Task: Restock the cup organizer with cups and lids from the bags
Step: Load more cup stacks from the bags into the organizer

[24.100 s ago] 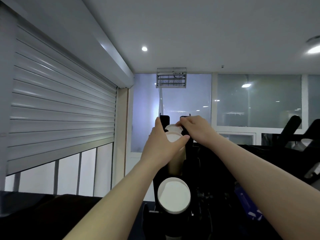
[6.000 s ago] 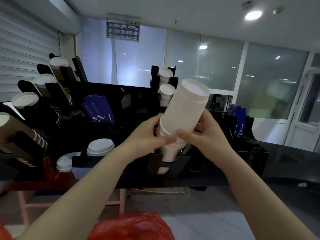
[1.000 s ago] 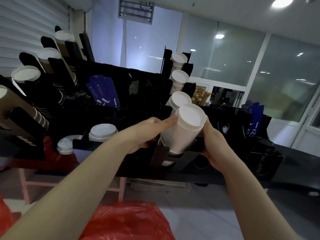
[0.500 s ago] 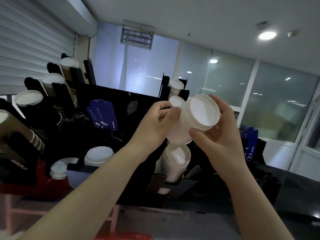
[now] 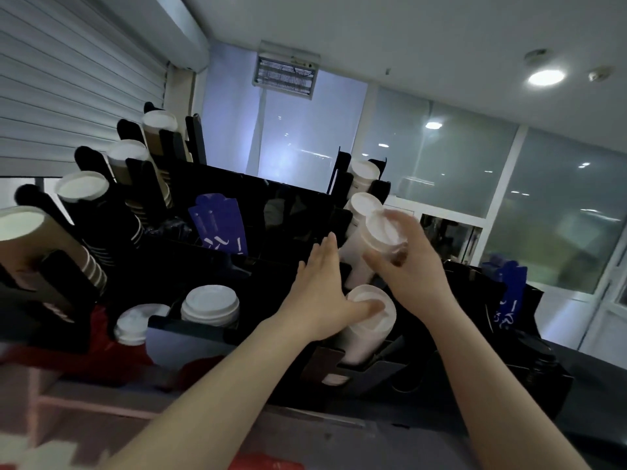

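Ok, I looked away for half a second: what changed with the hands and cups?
The left hand let go of the white cups and dropped onto the stack in the bottom slot. The right hand alone grips them now. The lids and organizer stayed put.

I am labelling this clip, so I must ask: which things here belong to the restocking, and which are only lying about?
In the job: white cups held by right hand; slotted cup stack touched by left hand; black organizer; lids.
Lying about: blue packets; roller shutter; grilled wall unit.
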The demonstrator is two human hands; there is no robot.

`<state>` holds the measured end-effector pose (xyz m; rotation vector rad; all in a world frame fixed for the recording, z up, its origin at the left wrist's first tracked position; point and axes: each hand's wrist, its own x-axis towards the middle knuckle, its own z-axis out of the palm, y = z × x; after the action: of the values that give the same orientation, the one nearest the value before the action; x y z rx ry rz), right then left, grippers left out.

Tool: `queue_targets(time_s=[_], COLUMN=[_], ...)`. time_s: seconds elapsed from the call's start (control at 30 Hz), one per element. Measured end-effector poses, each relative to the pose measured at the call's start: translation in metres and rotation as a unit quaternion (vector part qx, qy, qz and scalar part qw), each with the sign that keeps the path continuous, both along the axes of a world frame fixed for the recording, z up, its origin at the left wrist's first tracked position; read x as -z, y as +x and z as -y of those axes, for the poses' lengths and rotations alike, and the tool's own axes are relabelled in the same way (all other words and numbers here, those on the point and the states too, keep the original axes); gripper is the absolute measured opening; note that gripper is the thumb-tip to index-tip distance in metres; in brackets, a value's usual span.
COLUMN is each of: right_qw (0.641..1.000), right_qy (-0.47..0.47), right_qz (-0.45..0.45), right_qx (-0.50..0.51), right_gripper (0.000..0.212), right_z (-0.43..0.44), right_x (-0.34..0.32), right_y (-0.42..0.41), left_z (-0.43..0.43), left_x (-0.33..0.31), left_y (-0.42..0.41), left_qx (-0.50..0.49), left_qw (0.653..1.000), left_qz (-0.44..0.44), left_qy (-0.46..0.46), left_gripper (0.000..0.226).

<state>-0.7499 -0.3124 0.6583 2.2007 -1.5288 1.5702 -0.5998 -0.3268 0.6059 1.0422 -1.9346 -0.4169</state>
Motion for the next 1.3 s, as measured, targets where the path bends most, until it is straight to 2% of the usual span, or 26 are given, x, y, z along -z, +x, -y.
queue_targets(time_s=[0.1, 0.23, 0.27, 0.47, 0.6, 0.73, 1.0, 1.17, 1.3], right_qw=[0.997, 0.999, 0.998, 0.993, 0.994, 0.997, 0.993, 0.993, 0.985], right_qy=[0.06, -0.021, -0.041, -0.023, -0.042, -0.068, -0.05, 0.041, 0.138], right_qz=[-0.023, -0.004, -0.02, -0.101, -0.071, -0.041, -0.087, -0.091, -0.096], right_qx=[0.029, 0.025, 0.034, 0.051, 0.065, -0.001, -0.067, -0.066, -0.042], right_gripper=[0.056, 0.021, 0.019, 0.028, 0.029, 0.027, 0.027, 0.03, 0.039], right_z=[0.008, 0.001, -0.001, -0.013, -0.031, -0.05, -0.053, -0.028, 0.002], right_x=[0.011, 0.013, 0.014, 0.009, 0.012, 0.022, 0.048, 0.064, 0.076], right_y=[-0.004, -0.008, -0.007, -0.004, 0.005, 0.036, 0.128, 0.179, 0.205], left_z=[-0.001, -0.001, -0.001, -0.007, -0.02, -0.033, -0.05, -0.044, -0.028], left_x=[0.001, 0.001, 0.001, -0.002, 0.0, 0.009, 0.047, 0.074, 0.091], left_y=[0.0, 0.0, 0.0, 0.003, 0.021, 0.052, 0.139, 0.2, 0.227], left_qx=[0.002, 0.007, 0.008, 0.008, 0.009, -0.029, -0.083, -0.137, -0.145], left_qw=[1.0, 1.0, 1.0, 1.0, 0.997, 0.993, 0.989, 0.989, 0.987], left_qz=[-0.005, -0.013, -0.015, -0.013, -0.044, -0.045, -0.049, -0.015, 0.074], left_qy=[0.003, 0.004, 0.006, -0.015, -0.063, -0.105, -0.109, -0.052, -0.011], left_gripper=[0.12, 0.12, 0.12, 0.117, 0.098, 0.075, 0.064, 0.064, 0.069])
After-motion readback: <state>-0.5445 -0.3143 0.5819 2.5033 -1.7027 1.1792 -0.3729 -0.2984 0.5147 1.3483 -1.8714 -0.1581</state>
